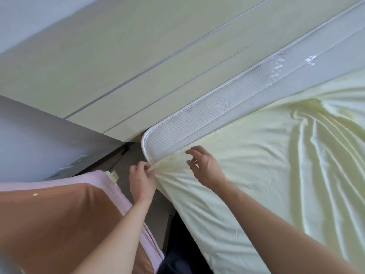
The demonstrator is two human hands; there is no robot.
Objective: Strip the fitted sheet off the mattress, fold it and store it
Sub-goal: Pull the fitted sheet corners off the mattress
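Note:
A pale yellow fitted sheet (266,155) covers most of the white mattress (197,123), wrinkled toward the right. At the near corner the sheet has come off, and a strip of bare quilted mattress shows along the far edge. My left hand (141,178) pinches the bunched elastic edge of the sheet at the corner, beside the mattress. My right hand (203,165) hovers over the sheet's edge on top of the mattress, fingers loosely curled and touching the fabric, with nothing clearly held.
A pale wood headboard panel (138,62) runs along the far side of the mattress. A grey nightstand top (39,139) stands at the left. A folded pink and brown blanket (59,224) lies at the lower left, close to my left arm.

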